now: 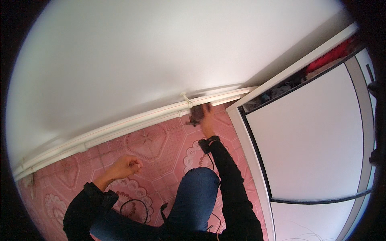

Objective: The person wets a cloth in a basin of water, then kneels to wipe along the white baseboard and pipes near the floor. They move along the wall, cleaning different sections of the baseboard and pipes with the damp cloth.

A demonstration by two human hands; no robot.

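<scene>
My right hand (207, 119) grips a dark cloth (197, 113), blurred, low at the wall. The cloth is at the lower side of two white pipes (144, 112) that run along the base of the wall; part of it lies behind the upper pipe. A pipe clip (190, 104) sits just above the cloth. My left hand (125, 166) hovers over the pink tiled floor (164, 156), fingers loosely curled, with nothing visible in them. It is apart from the pipes.
On the right stands a cabinet with white sliding panels (307, 135); dark and red items (328, 57) show through a gap. The white wall (135, 51) rises behind the pipes. My bent knee (199, 186) is between my arms. Black cables (134, 201) hang near both wrists.
</scene>
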